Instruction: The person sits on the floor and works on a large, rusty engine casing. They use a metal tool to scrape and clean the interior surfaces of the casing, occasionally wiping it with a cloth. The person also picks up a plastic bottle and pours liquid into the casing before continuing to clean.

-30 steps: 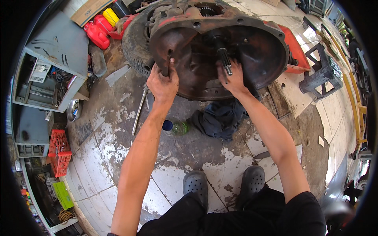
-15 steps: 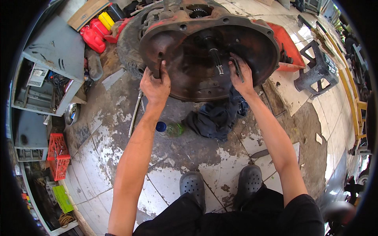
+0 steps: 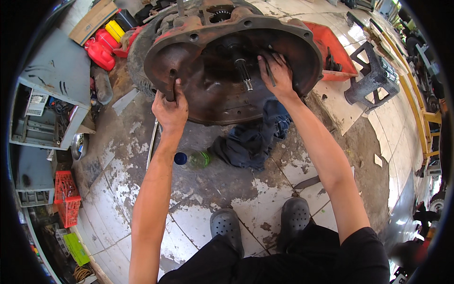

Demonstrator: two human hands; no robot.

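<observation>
A large, dark, greasy bell housing point(image 3: 208, 102) faces me, its splined shaft point(image 3: 242, 73) sticking out from the middle. At the housing's left side, my left hand point(image 3: 170, 111) is closed around a short dark metal bar point(image 3: 171, 85), thumb along it; the bar's upper end lies against the inner wall. Inside the right half of the bowl, my right hand point(image 3: 278, 78) reaches up beside the shaft. Between its fingers is a thin dark metal strip point(image 3: 270, 73), whose exact kind I cannot make out. The fingertips partly blend into the dark wall.
Below the housing lie a dark cloth point(image 3: 248, 144), a clear bottle with a blue cap point(image 3: 194, 160) and a long metal rod point(image 3: 152, 142). A red bin point(image 3: 338, 45) and a grey stool point(image 3: 373, 78) stand at right. Grey cabinets point(image 3: 54, 71) line the left.
My right hand has moved farther up into the housing, closer to the back wall beside the shaft. My left hand keeps its hold on the bar. The whole view has shifted slightly.
</observation>
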